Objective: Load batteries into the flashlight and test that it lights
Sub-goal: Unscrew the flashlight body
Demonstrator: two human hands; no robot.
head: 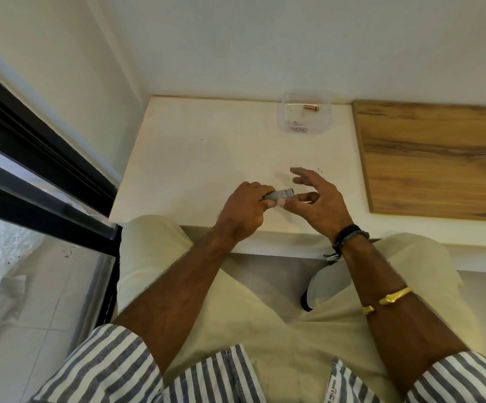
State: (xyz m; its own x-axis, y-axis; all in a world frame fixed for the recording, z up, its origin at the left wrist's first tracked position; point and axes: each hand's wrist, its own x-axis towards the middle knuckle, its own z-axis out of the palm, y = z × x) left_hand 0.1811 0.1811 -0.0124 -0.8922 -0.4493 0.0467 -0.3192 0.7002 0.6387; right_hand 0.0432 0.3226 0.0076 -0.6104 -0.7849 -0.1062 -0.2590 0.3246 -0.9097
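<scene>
striped sleeves rolled up, cream trousers below. gold bangle [395,295] on right forearm, dark bracelets [349,235] on right wrist. both hands over near edge of white table [206,158]. left hand [246,209] curled round grey flashlight [279,194], held level, free end pointing right. right hand [321,199] loose, fingers spread, one finger reaching to flashlight's free end; contact unclear. wooden board [439,161] on table's right. far edge by wall: clear container [323,123], one copper-tipped battery [311,108] lying inside.
</scene>
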